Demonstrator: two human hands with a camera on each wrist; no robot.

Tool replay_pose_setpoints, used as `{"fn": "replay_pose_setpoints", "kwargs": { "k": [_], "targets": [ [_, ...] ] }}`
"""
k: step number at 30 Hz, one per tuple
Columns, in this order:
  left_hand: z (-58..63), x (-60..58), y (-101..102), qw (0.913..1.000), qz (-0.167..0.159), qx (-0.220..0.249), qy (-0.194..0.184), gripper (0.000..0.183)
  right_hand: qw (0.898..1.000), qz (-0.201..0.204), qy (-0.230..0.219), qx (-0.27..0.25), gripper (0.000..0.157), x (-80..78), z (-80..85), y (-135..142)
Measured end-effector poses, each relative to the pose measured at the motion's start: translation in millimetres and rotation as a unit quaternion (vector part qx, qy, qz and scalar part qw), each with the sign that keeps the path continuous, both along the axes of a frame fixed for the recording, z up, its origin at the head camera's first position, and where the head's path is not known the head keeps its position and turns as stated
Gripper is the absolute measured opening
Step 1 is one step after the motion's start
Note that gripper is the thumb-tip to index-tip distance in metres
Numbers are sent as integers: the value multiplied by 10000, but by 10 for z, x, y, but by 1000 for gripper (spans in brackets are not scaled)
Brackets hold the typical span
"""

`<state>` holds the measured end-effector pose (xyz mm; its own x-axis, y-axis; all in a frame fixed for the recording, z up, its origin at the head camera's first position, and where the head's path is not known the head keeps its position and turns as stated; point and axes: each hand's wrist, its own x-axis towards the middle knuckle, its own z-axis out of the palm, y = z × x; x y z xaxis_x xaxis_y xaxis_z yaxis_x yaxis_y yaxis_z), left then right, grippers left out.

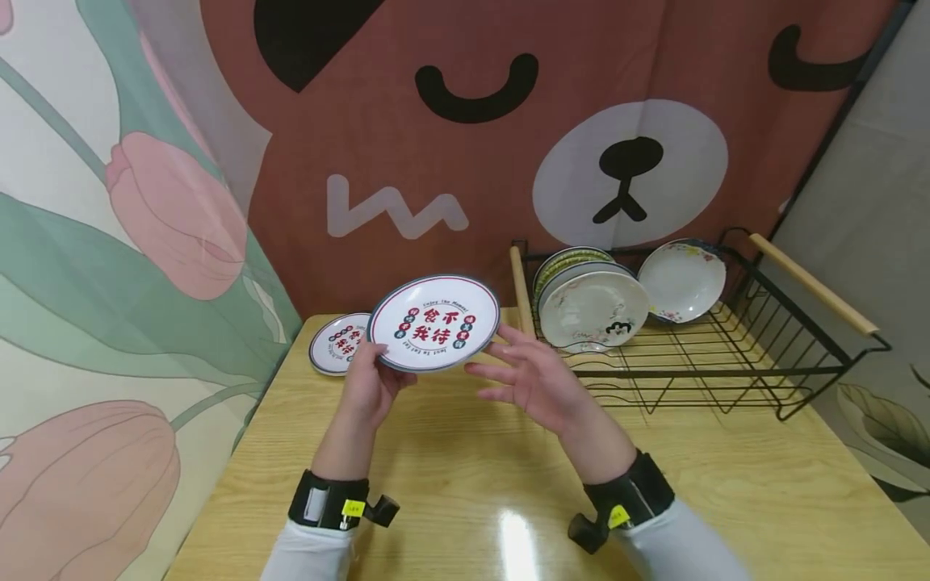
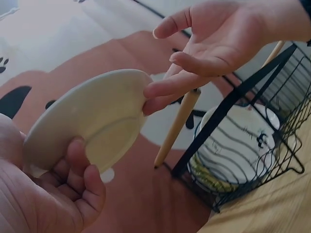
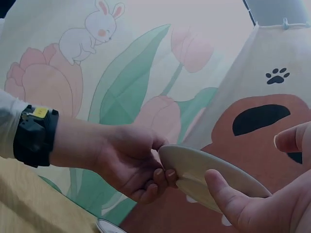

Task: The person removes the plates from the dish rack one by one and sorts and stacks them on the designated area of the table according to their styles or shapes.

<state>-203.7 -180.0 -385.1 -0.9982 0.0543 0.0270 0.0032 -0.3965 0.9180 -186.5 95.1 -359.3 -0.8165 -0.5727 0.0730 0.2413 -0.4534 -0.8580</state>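
Observation:
A white plate [image 1: 434, 324] with a blue rim and red Chinese characters is held above the table, tilted with its face toward the head camera. My left hand [image 1: 369, 382] grips its left edge, thumb on the face and fingers curled beneath, against the pale underside [image 2: 97, 114]. At the plate's right edge is my right hand [image 1: 534, 375], its fingers spread and fairly straight. In the left wrist view, fingertips of the right hand [image 2: 221, 41] touch or nearly touch the rim. Behind the left hand, a second plate [image 1: 336, 345] of the same pattern lies on the table.
A black wire dish rack [image 1: 697, 355] with wooden handles stands on the wooden table [image 1: 450, 484] at the right. Several plates lean in it: a floral plate [image 1: 683, 281], a plate with a black cartoon [image 1: 592, 311], and green-patterned ones behind. A printed curtain [image 1: 407, 161] hangs behind.

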Motion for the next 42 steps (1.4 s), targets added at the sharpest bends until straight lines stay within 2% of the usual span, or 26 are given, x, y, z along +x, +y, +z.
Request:
{"fn": "replay_pose_setpoints", "kwargs": {
  "k": [6,13,18,22,26,30,35,42],
  "targets": [
    [-80,-102,-100,9993,332,-104,-169,52,9994,-107,-337,-33,64,-78,-111,-196],
    [-215,-265,-260,9967,697,-287,-317,52,9968,-230,-668,383,69,-132,-311,-384],
    [-391,-399,-426,9924,1057,-133,-620,45,9942,-201,-785,713,72,-187,-555,-492],
    [-519,-483,-541,9850,1427,-43,-966,43,9904,-251,-1015,906,70,-237,-781,-543],
    [-626,-548,-636,9786,1730,-155,-1103,41,9868,-306,-1161,1085,70,-259,-981,-576],
    [-719,-578,-745,9742,1852,-274,-1264,46,9850,-291,-1174,1232,73,-273,-1144,-601],
    [-815,-593,-867,9679,1958,-442,-1512,58,9852,-250,-1129,1263,75,-282,-1230,-616],
    [-956,-610,-954,9561,2251,-673,-1753,59,9836,-259,-1188,1333,76,-262,-1267,-637]
  ]
}}
